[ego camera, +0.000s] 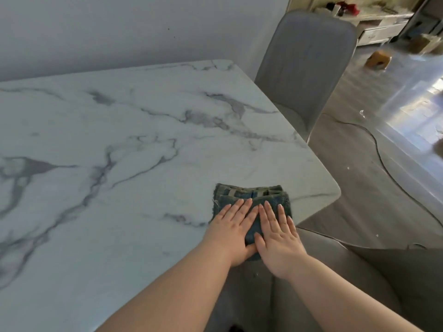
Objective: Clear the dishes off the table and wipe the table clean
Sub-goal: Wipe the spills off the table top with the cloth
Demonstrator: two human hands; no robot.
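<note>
A folded dark blue cloth [251,196] lies on the white marble table [134,144] near its front right corner. My left hand [231,232] and my right hand [278,240] both lie flat on the cloth, side by side, fingers stretched out and pressing down. The near half of the cloth is hidden under my palms. No dishes show on the table.
A grey upholstered chair [309,65] stands at the table's right end. A second grey chair seat [347,271] is below my arms. A dark cable [383,161] runs across the floor. A small orange box [378,59] sits on the floor far right.
</note>
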